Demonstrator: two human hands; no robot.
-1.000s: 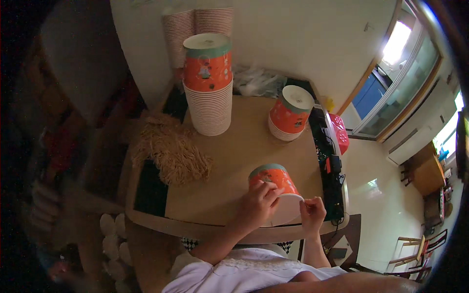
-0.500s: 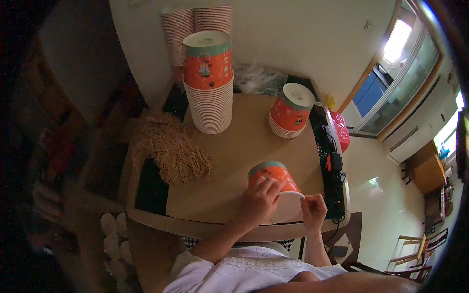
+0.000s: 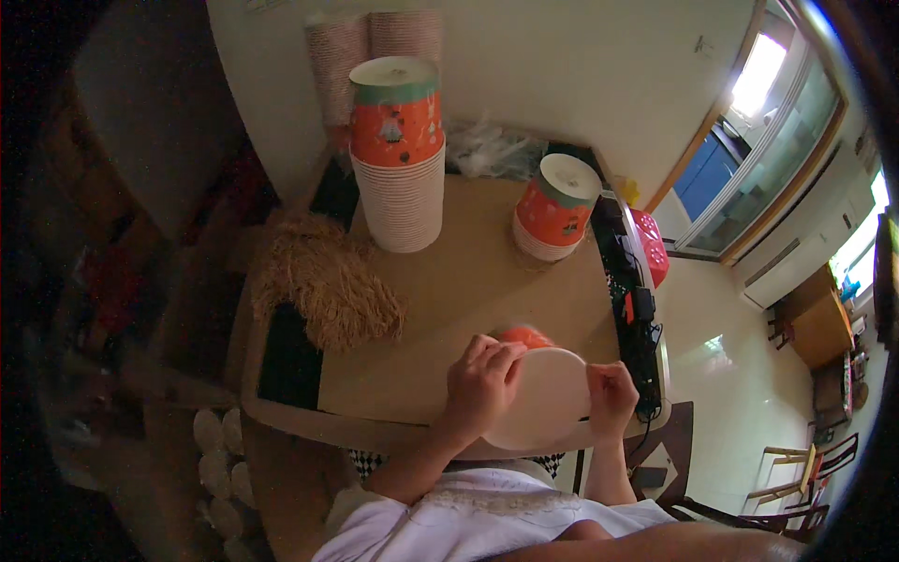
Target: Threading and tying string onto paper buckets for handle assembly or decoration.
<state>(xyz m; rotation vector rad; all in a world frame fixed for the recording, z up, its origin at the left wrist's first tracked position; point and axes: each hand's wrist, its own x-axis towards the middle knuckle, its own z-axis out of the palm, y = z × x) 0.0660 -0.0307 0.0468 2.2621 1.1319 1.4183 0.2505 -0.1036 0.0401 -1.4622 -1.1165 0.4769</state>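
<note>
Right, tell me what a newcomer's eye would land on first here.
First, the tall stack of orange paper cups at the far side of the wooden table, with a shorter stack to its right. Then the tilted cup at the near edge, white base toward the camera, with the left hand and right hand on it. A straw-coloured fibre heap lies left.

1. Paper cup (image 3: pixel 538 398): tipped toward the person, its white base fills the view; only a sliver of orange wall shows above.
2. Left hand (image 3: pixel 482 389): palm side hidden against the cup.
3. Right hand (image 3: pixel 611 398): fingertips out of sight behind the cup's rim.
4. Pale stacks (image 3: pixel 370 51) at the wall: tops cut by the picture's edge.
5. Clear plastic heap (image 3: pixel 492 150): contents too blurred to tell.
</note>
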